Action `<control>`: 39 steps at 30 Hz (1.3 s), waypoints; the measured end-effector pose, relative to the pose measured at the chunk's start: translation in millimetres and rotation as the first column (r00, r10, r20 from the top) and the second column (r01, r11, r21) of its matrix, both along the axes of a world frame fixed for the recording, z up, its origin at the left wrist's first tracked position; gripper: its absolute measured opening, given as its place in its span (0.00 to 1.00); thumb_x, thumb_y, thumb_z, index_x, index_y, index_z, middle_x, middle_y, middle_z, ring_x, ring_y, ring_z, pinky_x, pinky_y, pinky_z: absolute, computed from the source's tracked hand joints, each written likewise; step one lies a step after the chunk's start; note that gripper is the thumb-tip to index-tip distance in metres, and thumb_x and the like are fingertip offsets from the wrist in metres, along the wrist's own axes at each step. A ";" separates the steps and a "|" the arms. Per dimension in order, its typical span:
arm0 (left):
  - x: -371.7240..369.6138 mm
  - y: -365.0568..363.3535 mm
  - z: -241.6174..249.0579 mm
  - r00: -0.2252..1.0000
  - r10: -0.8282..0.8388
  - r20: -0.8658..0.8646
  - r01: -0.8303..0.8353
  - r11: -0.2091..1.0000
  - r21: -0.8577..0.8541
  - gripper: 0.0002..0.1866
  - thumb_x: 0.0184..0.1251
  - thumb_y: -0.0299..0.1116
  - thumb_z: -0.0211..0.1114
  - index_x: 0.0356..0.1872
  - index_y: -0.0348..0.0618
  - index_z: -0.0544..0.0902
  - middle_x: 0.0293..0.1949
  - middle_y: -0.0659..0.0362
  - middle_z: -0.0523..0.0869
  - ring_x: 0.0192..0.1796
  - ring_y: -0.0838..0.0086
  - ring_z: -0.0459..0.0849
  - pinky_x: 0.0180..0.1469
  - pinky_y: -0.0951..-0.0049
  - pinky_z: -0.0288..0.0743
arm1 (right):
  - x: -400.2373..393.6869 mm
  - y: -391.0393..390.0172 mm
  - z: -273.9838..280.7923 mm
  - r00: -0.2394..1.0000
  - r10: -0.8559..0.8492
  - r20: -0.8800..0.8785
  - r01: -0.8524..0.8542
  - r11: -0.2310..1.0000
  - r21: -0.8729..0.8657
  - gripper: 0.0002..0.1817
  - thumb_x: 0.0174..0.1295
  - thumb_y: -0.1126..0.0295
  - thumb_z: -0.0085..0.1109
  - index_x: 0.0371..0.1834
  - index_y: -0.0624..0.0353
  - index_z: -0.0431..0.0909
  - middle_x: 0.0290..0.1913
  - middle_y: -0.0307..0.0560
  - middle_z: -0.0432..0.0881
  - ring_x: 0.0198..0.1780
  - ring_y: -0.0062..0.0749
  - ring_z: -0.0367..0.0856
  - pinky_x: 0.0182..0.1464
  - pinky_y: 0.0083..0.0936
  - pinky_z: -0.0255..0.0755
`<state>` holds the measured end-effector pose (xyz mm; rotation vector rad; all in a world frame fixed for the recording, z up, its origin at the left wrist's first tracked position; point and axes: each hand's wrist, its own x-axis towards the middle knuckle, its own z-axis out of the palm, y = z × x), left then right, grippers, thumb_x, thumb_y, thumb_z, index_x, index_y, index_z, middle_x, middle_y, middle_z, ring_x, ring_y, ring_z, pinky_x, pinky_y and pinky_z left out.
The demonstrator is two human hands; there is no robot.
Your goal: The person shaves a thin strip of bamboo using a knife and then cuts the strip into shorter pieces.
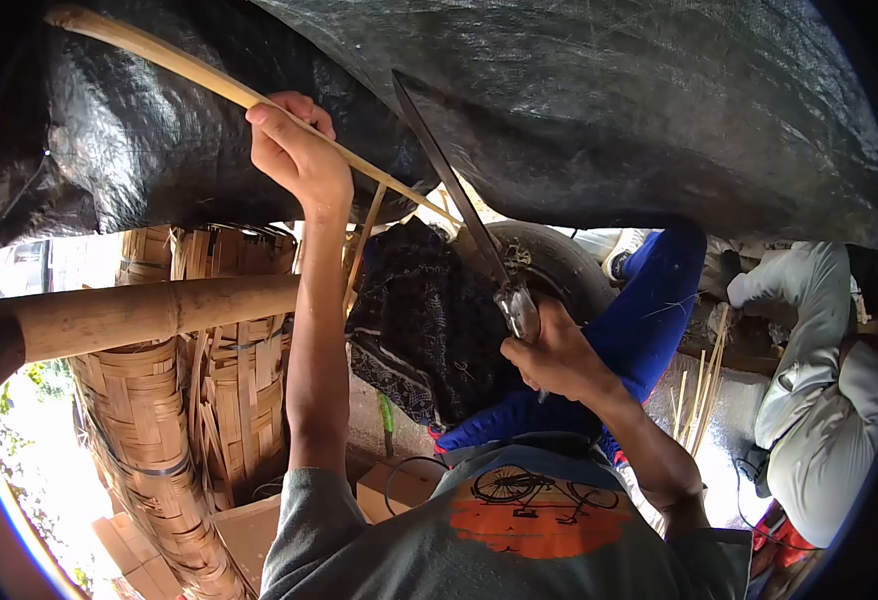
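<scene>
My left hand [304, 155], raised at the upper left, is closed around a long pale bamboo strip [174, 60]. The strip slants from the top left corner down to the right, its thin lower end passing close to a long dark knife [456, 195]. My right hand [557, 352] grips this knife by its shiny metal-looking handle, blade pointing up and to the left. A dark patterned cloth [414, 320] lies below, between the two arms. Blue trousers [649, 310] show bent at the knee beside the right hand.
Black plastic sheeting [639, 110] hangs low overhead. A thick bamboo pole [149, 315] crosses the left side before tall woven bamboo baskets [144, 410]. A tyre [559, 265] stands behind the knife. Thin strips [704, 395] and another person in pale trousers [809, 400] are at right.
</scene>
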<state>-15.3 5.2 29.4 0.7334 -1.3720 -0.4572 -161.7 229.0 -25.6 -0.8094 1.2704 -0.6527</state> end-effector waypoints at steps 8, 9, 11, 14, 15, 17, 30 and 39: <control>-7.3 -11.3 -7.5 0.961 0.267 0.075 -0.260 0.961 -0.091 0.30 0.75 0.51 0.37 0.15 0.40 0.63 0.13 0.64 0.66 0.16 0.82 0.62 0.20 0.80 0.55 | -1.7 8.9 17.8 0.980 -0.121 -0.156 0.039 0.895 -0.443 0.12 0.48 0.75 0.55 0.35 0.66 0.68 0.24 0.42 0.72 0.24 0.23 0.73 0.25 0.23 0.65; -9.5 -10.7 -6.6 0.954 0.292 0.069 -0.284 0.953 -0.100 0.30 0.75 0.50 0.37 0.14 0.40 0.63 0.12 0.64 0.67 0.16 0.81 0.62 0.20 0.79 0.55 | -1.2 6.5 26.4 0.979 -0.175 -0.109 0.096 0.854 -0.512 0.11 0.49 0.76 0.55 0.36 0.66 0.67 0.23 0.42 0.71 0.22 0.23 0.72 0.23 0.23 0.64; -13.7 -9.3 -5.7 0.946 0.318 0.061 -0.310 0.944 -0.115 0.30 0.76 0.49 0.37 0.13 0.40 0.62 0.12 0.64 0.67 0.16 0.81 0.61 0.20 0.78 0.55 | 6.9 4.3 25.1 0.973 -0.225 -0.055 0.152 0.802 -0.578 0.12 0.49 0.78 0.55 0.37 0.66 0.67 0.22 0.42 0.71 0.21 0.22 0.71 0.22 0.23 0.64; -20.2 -5.4 -5.5 0.946 0.322 0.040 -0.314 0.940 -0.134 0.31 0.76 0.48 0.36 0.12 0.40 0.62 0.11 0.63 0.66 0.16 0.80 0.61 0.20 0.78 0.56 | 26.8 5.6 -17.8 0.931 -0.166 0.326 0.142 0.985 0.098 0.16 0.51 0.81 0.52 0.44 0.64 0.63 0.16 0.37 0.66 0.10 0.19 0.62 0.11 0.24 0.56; -21.8 -5.1 -6.1 0.943 0.331 0.041 -0.324 0.938 -0.122 0.31 0.76 0.48 0.35 0.12 0.39 0.62 0.11 0.63 0.66 0.16 0.80 0.61 0.20 0.77 0.56 | 27.6 6.7 -27.4 0.930 -0.171 0.325 0.148 0.985 0.094 0.16 0.51 0.81 0.52 0.44 0.64 0.63 0.16 0.37 0.66 0.10 0.19 0.62 0.11 0.24 0.56; -24.1 -7.0 -5.0 0.942 0.333 0.042 -0.326 0.938 -0.116 0.31 0.76 0.48 0.34 0.12 0.39 0.62 0.11 0.63 0.66 0.16 0.80 0.61 0.20 0.77 0.57 | 25.0 10.0 -41.1 0.842 -0.247 0.479 0.116 0.951 0.287 0.16 0.51 0.81 0.51 0.44 0.65 0.62 0.15 0.37 0.67 0.10 0.19 0.64 0.10 0.23 0.55; -1.0 7.1 1.5 0.882 -0.341 -0.325 0.451 0.813 0.368 0.31 0.68 0.65 0.35 0.14 0.51 0.58 0.14 0.67 0.55 0.17 0.80 0.53 0.21 0.79 0.47 | -9.2 9.0 6.1 0.923 -0.246 0.295 0.243 0.969 0.047 0.10 0.50 0.86 0.47 0.32 0.61 0.61 0.13 0.37 0.64 0.08 0.18 0.61 0.10 0.21 0.57; 1.9 -2.7 3.7 0.739 -0.532 -0.414 0.674 0.602 0.429 0.33 0.69 0.64 0.31 0.12 0.48 0.56 0.11 0.67 0.53 0.18 0.79 0.51 0.22 0.76 0.45 | 5.6 17.5 -11.6 0.938 -0.206 0.279 0.187 0.978 0.095 0.10 0.47 0.85 0.49 0.29 0.61 0.62 0.13 0.39 0.65 0.09 0.20 0.64 0.10 0.22 0.57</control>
